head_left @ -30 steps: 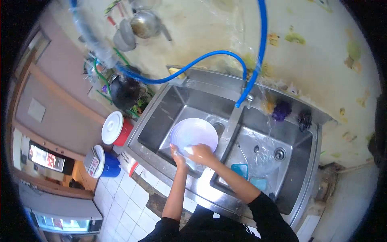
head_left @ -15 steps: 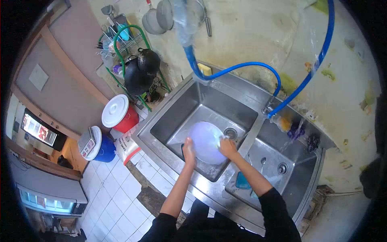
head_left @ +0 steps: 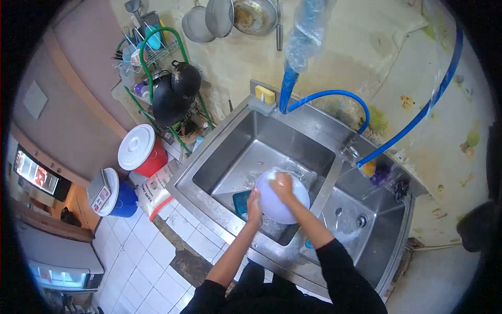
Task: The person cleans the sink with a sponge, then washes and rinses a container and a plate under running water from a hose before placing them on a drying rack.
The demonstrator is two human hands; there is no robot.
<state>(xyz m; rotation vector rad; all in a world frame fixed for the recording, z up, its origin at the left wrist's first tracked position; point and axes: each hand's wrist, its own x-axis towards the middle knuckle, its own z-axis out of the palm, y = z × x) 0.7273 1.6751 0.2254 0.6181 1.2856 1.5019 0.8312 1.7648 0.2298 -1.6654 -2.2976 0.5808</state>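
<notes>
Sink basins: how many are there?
2: a left basin, partly behind the purple bowl, and a right basin beside it, partly covered by the right arm.

And here's the stainless-steel sink (head_left: pixel 209 205), its left basin (head_left: pixel 235 166) wet and shining, a teal container (head_left: pixel 240 203) near the front edge and a small reddish scrap (head_left: pixel 260 163) farther back! Over in the right basin (head_left: pixel 348 194) a spoon (head_left: pixel 339 211) lies near the drain (head_left: pixel 361 221), while on the back ledge (head_left: pixel 314 120) a grey holder (head_left: pixel 260 106) carries a yellow sponge (head_left: pixel 265 94) at the left corner! Down on the white-tiled floor (head_left: pixel 154 243), there's a red bucket (head_left: pixel 151 160), a blue bucket (head_left: pixel 125 200) and a printed sack (head_left: pixel 156 191), all bunched close together!
</notes>
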